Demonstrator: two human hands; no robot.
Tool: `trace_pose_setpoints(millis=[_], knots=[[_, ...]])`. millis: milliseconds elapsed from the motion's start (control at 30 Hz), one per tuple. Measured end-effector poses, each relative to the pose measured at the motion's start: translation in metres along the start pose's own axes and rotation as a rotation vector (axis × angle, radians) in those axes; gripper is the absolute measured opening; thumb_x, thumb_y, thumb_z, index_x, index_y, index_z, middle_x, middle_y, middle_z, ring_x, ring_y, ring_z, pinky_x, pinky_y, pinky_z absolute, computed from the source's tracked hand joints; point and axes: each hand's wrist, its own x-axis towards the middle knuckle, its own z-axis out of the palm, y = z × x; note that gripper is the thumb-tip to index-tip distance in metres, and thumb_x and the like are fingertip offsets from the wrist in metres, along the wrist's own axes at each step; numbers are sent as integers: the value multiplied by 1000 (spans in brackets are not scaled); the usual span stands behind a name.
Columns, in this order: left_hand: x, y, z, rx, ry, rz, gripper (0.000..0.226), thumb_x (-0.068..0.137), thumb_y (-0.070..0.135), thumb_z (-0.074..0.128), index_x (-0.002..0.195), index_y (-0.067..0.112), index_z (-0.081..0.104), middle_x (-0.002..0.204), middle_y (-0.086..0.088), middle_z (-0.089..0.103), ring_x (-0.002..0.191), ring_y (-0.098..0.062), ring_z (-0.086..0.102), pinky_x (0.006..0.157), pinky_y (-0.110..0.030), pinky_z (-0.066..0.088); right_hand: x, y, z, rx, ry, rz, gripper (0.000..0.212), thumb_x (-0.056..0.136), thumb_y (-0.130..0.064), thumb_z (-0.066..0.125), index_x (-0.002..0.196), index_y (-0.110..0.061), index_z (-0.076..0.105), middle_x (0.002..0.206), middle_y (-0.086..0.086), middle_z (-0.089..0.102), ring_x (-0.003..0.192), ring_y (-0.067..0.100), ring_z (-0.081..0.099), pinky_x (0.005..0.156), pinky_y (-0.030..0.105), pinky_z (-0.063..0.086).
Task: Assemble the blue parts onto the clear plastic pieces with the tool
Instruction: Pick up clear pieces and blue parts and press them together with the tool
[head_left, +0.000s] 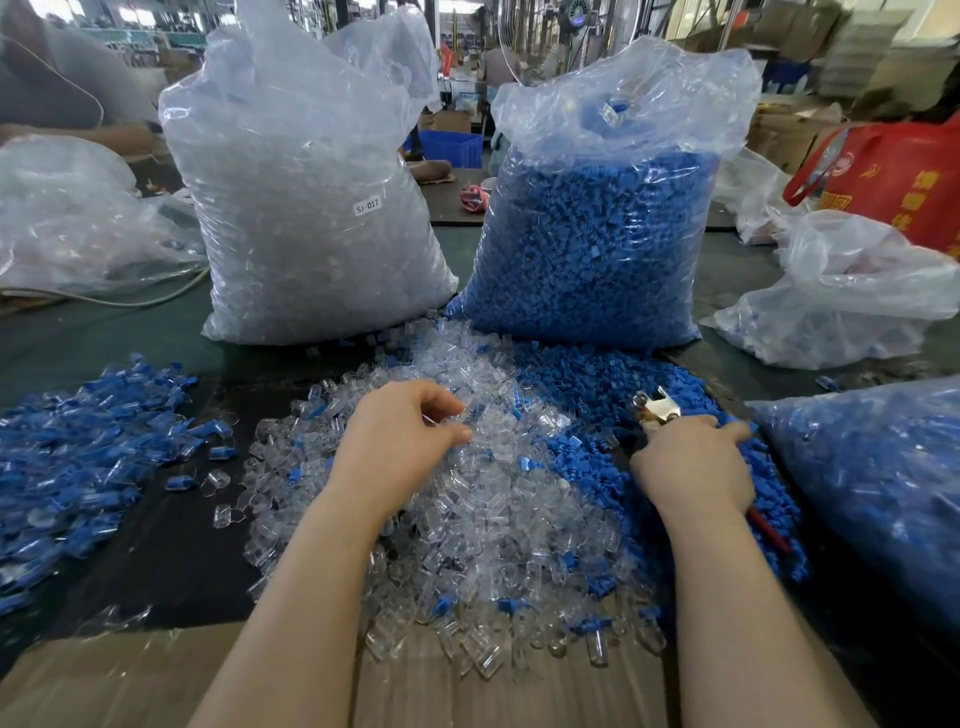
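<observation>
Pinching a clear piece (457, 415), left hand (400, 436) should lift just one, while right hand (691, 462) grips pliers (655, 408) over blue parts (587, 384).

The heap of clear plastic pieces (467, 493) is colourless and glassy, flecked with a few blue bits. Beside it the loose blue parts (597, 395) are a flat mid blue, the same blue as the filled bag (587, 244) behind them. The other tall bag (311, 208) reads milky clear, with a small white label (368, 206) printed in dark characters. The pliers (655, 406) show silvery metal jaws and what seems a red handle. The carrier bag (893, 176) is red with yellow characters. The tabletop (104, 332) is dark green.
</observation>
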Motion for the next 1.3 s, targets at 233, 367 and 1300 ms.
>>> trace_pose_setpoints(millis=[233, 367, 1300], knots=[[0, -1, -2, 307, -134, -168, 61, 88, 59, 61, 141, 33, 46, 147, -9, 38, 135, -32, 39, 113, -51, 33, -1, -9, 4, 39, -44, -165, 19, 90, -23, 63, 96, -9, 52, 111, 16, 55, 72, 30, 49, 62, 34, 40], [-1, 0, -3, 288, -205, -118, 54, 92, 50, 60, 140, 29, 49, 140, -3, 53, 129, -26, 47, 108, -45, 40, -4, -15, 5, 65, -41, -281, 27, 90, -24, 61, 72, -15, 44, 69, 4, 50, 57, 18, 44, 46, 27, 27], [-11, 42, 12, -789, -107, -72, 8, 91, 11, 68, 98, 13, 67, 78, -3, 76, 66, -8, 71, 61, -17, 54, -31, -46, -2, 890, -60, -648, 15, 83, -30, 74, 75, -26, 62, 72, -7, 65, 71, 15, 59, 70, 38, 50]])
